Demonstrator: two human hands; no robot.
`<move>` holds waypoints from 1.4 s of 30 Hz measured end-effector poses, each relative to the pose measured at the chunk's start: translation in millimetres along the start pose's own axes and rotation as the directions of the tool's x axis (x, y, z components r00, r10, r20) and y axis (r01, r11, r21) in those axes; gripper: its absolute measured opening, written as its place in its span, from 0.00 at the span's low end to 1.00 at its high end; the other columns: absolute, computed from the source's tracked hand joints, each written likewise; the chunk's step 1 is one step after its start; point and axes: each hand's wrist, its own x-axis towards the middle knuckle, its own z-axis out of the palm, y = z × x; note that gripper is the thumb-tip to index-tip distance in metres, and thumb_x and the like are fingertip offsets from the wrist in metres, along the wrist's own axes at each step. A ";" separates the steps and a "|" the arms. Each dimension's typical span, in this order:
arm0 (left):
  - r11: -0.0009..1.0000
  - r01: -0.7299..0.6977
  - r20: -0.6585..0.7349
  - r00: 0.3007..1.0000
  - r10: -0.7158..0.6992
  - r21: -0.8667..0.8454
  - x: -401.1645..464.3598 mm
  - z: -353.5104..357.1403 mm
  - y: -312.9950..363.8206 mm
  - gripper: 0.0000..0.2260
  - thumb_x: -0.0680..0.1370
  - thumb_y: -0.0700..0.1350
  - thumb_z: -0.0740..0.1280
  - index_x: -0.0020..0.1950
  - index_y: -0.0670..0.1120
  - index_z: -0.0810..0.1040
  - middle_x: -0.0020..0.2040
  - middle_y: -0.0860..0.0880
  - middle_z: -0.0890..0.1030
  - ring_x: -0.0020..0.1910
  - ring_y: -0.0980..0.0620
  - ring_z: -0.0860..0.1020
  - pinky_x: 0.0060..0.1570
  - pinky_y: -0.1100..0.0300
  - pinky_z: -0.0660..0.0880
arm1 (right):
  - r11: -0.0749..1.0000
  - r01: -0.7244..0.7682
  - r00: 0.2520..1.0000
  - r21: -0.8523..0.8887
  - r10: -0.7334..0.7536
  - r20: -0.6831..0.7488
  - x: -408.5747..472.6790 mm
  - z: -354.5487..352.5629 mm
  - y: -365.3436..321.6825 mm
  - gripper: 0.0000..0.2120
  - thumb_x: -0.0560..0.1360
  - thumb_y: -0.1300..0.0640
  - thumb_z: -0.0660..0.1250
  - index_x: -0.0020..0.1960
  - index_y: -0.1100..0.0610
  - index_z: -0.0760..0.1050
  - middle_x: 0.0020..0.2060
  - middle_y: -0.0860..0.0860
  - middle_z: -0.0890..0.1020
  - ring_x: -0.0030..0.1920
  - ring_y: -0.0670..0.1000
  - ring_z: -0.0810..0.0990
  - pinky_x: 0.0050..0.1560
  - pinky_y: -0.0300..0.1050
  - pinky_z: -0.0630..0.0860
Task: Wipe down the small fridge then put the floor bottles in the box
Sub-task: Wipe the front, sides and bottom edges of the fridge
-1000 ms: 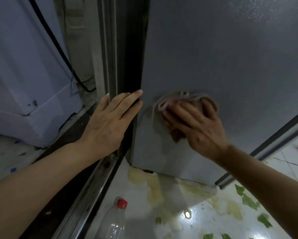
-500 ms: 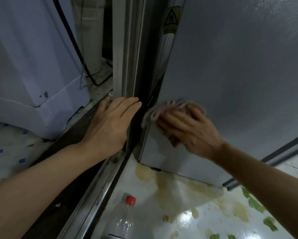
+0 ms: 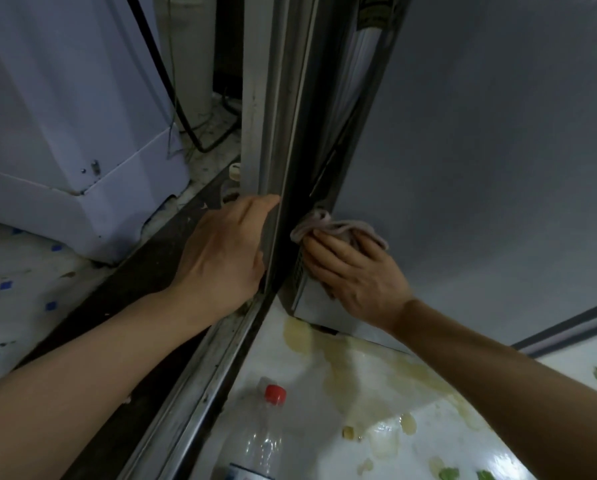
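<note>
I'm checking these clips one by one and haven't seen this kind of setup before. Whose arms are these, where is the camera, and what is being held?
There is no machine here: a person wears a wide-angle camera on the head, so you look forward and down along their own two bare arms. The right hand presses a crumpled cloth against the lower corner of the grey fridge, wiping it. The left hand holds nothing; it rests on the metal door frame beside the fridge. On the stained, glossy floor lies a clear plastic bottle with a red cap, one of those still to be boxed. At the far left stands a white appliance with a black cable behind it.
</note>
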 end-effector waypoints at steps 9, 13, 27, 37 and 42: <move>1.000 -0.004 0.086 0.996 0.006 -0.025 -5.4 8.4 14.5 0.32 0.70 0.32 0.68 0.72 0.43 0.64 0.67 0.44 0.70 0.62 0.44 0.71 0.60 0.53 0.69 | 0.997 0.060 0.992 0.042 -0.064 0.105 -34.9 -3.1 -5.1 0.29 0.77 0.65 0.43 0.76 0.50 0.53 0.75 0.46 0.57 0.74 0.49 0.60 0.72 0.51 0.59; 0.994 0.069 0.118 0.991 -0.059 -0.081 -1.9 29.3 35.3 0.31 0.72 0.36 0.66 0.73 0.48 0.61 0.68 0.48 0.68 0.61 0.47 0.71 0.59 0.50 0.71 | 0.980 -0.169 0.977 0.101 0.180 -0.110 -59.5 -19.5 51.1 0.30 0.76 0.66 0.48 0.77 0.51 0.55 0.76 0.46 0.56 0.75 0.51 0.55 0.70 0.54 0.53; 0.972 0.176 0.117 0.980 -0.159 -0.157 -10.8 57.4 73.3 0.38 0.74 0.42 0.68 0.76 0.52 0.47 0.75 0.53 0.55 0.66 0.53 0.66 0.61 0.59 0.66 | 0.993 -0.088 0.995 0.074 0.084 0.061 -132.7 -2.3 38.8 0.30 0.77 0.69 0.47 0.77 0.51 0.53 0.76 0.48 0.55 0.75 0.53 0.57 0.72 0.54 0.53; 0.897 -0.207 0.142 0.976 0.163 0.390 -1.3 80.7 110.7 0.40 0.66 0.35 0.73 0.74 0.47 0.61 0.76 0.43 0.55 0.72 0.41 0.59 0.65 0.37 0.59 | 0.992 -0.096 0.978 0.087 0.077 0.196 -190.2 7.5 35.4 0.42 0.70 0.65 0.64 0.77 0.51 0.47 0.77 0.51 0.48 0.76 0.55 0.49 0.73 0.59 0.51; 0.839 -0.176 0.256 0.966 0.046 0.515 -3.4 85.6 107.0 0.49 0.70 0.46 0.71 0.74 0.55 0.34 0.72 0.51 0.25 0.73 0.48 0.38 0.69 0.40 0.51 | 0.999 0.018 0.970 0.044 -0.028 0.242 -203.1 0.6 39.4 0.44 0.64 0.67 0.70 0.76 0.50 0.57 0.75 0.52 0.59 0.75 0.54 0.56 0.73 0.55 0.53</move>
